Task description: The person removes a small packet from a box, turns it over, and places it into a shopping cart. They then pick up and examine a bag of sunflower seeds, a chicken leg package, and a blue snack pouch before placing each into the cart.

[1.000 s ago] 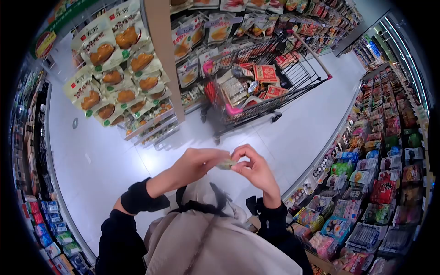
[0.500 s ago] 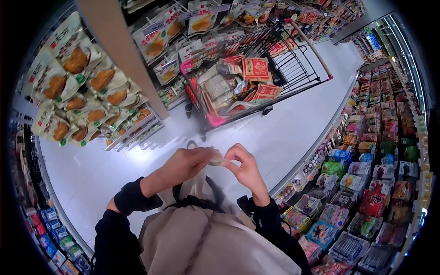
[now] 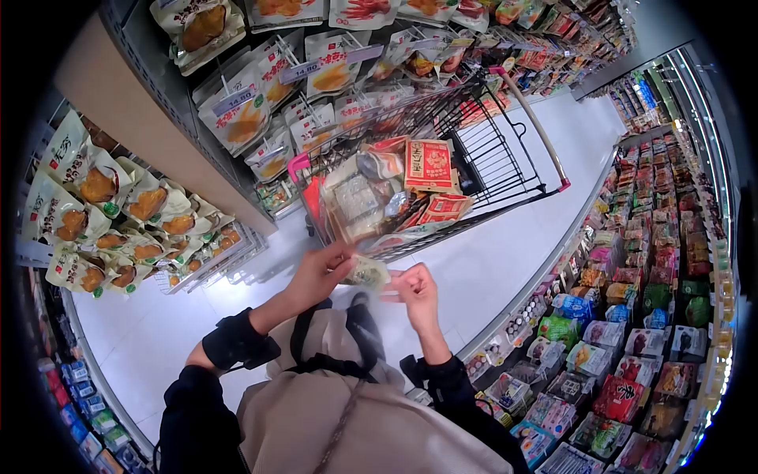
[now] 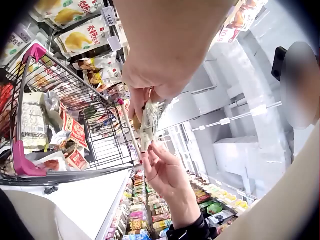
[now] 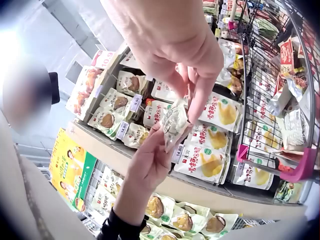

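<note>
A small pale, partly clear packet [image 3: 368, 273] is held between the two hands, above the front of the person's light garment. The left hand [image 3: 320, 272] pinches its left side with thumb and fingers. At its other edge is the right hand [image 3: 417, 294], fingers bent and slightly blurred in the head view. In the right wrist view the right hand [image 5: 175, 47] grips the top of the packet [image 5: 174, 122], and the left hand [image 5: 149, 162] holds the lower side. Dark printing shows on the packet [image 4: 150, 120] in the left wrist view; its contents cannot be made out.
A shopping cart [image 3: 509, 186] holding red and clear packages [image 3: 429, 164] stands just beyond the hands. Hanging food pouches [image 3: 237, 110] line the rack behind it, with more pouches [image 3: 95, 186] at left. A long display of packaged goods [image 3: 620, 347] curves along the right.
The hands have moved apart slightly, showing more of the packet between them. In the head view, the cart and left pouches have shifted left, and more of the rear rack shows.
</note>
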Demonstrator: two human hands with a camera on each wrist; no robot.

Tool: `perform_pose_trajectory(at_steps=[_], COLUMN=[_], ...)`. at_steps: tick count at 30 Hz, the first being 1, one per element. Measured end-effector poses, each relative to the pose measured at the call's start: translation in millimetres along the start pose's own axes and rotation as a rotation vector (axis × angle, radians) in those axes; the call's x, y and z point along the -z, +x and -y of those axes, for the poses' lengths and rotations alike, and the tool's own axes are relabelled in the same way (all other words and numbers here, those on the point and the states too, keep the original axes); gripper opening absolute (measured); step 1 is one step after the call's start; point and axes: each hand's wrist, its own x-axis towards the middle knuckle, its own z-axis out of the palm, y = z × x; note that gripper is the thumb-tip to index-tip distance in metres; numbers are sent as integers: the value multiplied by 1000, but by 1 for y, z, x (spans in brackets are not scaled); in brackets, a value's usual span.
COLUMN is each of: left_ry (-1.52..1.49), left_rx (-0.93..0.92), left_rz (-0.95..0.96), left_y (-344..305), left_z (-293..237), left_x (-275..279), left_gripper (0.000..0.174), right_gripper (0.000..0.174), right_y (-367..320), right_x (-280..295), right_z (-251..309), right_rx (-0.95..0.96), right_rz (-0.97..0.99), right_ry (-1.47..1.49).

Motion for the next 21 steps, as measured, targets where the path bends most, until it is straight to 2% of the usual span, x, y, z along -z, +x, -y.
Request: perform_pose_trajectory(at_steps=[2, 5, 7, 9, 13, 16, 21], left_ry=[39, 71, -26, 78, 78, 61, 65], left_rx=[18, 8, 52, 55, 73, 118, 180], left_rz=[33, 25, -5, -38, -149, -185, -213], left_y=[8, 19, 24, 33, 53, 76, 114], left_z=[-4, 0, -8, -13, 5, 10, 41], left_x=[-1, -10, -21, -31, -61, -92, -139], left_gripper=[14, 14, 14, 14, 13, 13, 16], right_gripper=[11, 15, 17, 17, 15, 15, 13], right_y=[12, 30, 42, 58, 94, 112, 144], right_x=[14, 16, 27, 36, 77, 106, 162], right_z=[4, 17, 12, 15, 16, 27, 33], right_rx=[17, -87, -131, -108, -90, -70, -170], right_rz=[44, 28, 179, 319, 401, 405, 328], right_ry=[-11, -6, 65, 31, -124, -138, -296])
